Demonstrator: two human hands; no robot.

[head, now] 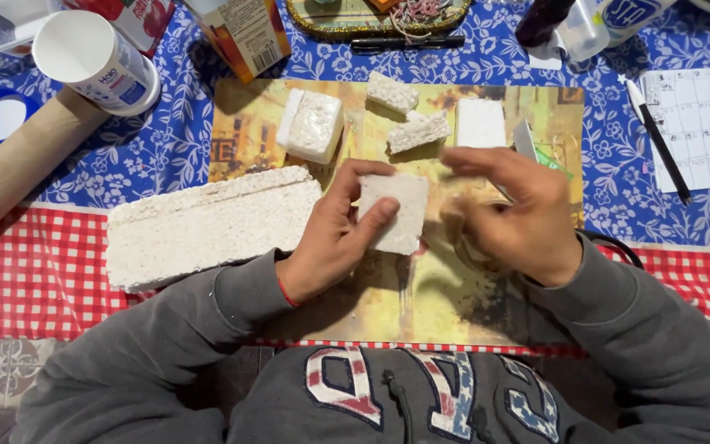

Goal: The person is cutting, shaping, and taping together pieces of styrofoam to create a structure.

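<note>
Blue floral cloth covers the desk (667, 222) beneath my hands. My left hand (334, 238) pinches a small white foam square (396, 212) by its edges, which I judge light, stiff and crumbly. My right hand (519, 218), just beside it, curls around something I cannot make out.

The right hand (513, 215) is blurred, so the position of its fingers cannot be resolved. A roll of clear tape (472, 240) is largely hidden behind that hand. Part of the white foam square (396, 215) is covered by the left hand (332, 238). The cardboard tube (18, 160), the juice carton (240, 29) and the gold-rimmed tray (322, 25) are cut off by the picture's edges. A black loop (618, 245) beside the right sleeve cannot be identified.
</note>
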